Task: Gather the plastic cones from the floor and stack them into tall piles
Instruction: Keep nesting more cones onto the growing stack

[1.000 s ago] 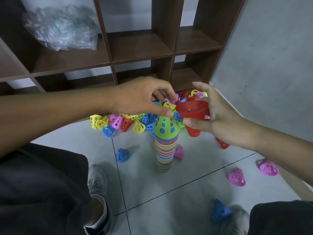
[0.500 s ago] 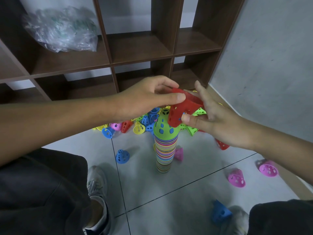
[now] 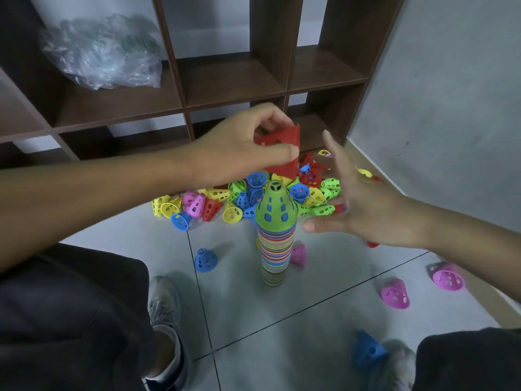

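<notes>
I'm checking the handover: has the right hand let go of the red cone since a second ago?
Yes. The right hand is open and has drawn away to the right of the stack; only the left hand grips the red cone, above the stack's green top.

Dark brown wooden shelf unit (image 3: 231, 80) stands against the back wall, divided into open cubbies. Crumpled clear plastic bag (image 3: 98, 53) lies in the upper left cubby. Grey wall (image 3: 451, 94) at right. Floor (image 3: 282, 320) is pale tile with dark grout lines. Grey sneaker (image 3: 165, 303) lower left; dark trousers (image 3: 70, 320) beside it.

Two hands (image 3: 239, 148), one stack (image 3: 275, 246)
</notes>
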Demonstrator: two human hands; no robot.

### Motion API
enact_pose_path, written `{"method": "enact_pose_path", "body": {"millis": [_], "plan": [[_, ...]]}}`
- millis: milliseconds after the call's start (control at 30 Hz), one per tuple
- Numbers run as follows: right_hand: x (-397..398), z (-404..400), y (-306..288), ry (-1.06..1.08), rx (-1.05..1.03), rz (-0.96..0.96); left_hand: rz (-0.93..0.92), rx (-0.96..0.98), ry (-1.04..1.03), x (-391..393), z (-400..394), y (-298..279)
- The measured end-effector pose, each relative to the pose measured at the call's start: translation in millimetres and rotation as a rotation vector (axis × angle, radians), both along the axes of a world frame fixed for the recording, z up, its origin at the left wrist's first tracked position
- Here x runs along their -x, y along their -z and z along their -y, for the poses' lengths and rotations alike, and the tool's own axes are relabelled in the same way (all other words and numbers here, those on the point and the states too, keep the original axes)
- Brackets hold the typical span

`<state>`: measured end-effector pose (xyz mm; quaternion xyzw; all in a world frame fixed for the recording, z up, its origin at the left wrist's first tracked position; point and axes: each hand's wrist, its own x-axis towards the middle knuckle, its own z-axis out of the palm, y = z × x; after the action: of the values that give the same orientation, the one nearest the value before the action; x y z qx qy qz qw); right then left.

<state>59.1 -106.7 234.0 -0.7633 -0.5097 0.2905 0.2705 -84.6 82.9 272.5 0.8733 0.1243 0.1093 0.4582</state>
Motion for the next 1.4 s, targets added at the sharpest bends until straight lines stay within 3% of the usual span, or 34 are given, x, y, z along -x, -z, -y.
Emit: {"method": "enact_pose_path", "body": {"millis": [100, 433, 800, 1000, 1133, 1267, 1400], "plan": [[-13.6, 7.9, 6.2, 0.011, 0.103, 0.106, 0.015, -0.301, 0.075, 4.5, -9.5, -1.2], [-33.1, 28.0, 20.7, 0.02, 0.272, 0.199, -0.079, -0.706, 0.224, 0.9, -13.1, -0.4], [-40.3, 47.7, 30.6, 0.028, 0.256, 0.19, -0.243, -0.699, 0.369, -11.8, -1.3, 31.5], [-55.7, 74.2, 40.9, 0.058, 0.338, 0.2, -0.202, -0.768, 0.38, -14.9, 13.7, 23.6], [-70.3, 95.4, 51.6, 0.08, 0.416, 0.252, -0.083, -0.853, 0.436, -17.1, 37.9, 25.2], [-87.6, 113.1, 76.7, 0.126, 0.48, 0.277, 0.024, -0.82, 0.535, -29.0, 70.6, 46.4], [-108.6, 130.5, 116.4, 0.141, 0.575, 0.268, -0.046, -0.766, 0.586, -46.7, 101.3, 82.2]]}}
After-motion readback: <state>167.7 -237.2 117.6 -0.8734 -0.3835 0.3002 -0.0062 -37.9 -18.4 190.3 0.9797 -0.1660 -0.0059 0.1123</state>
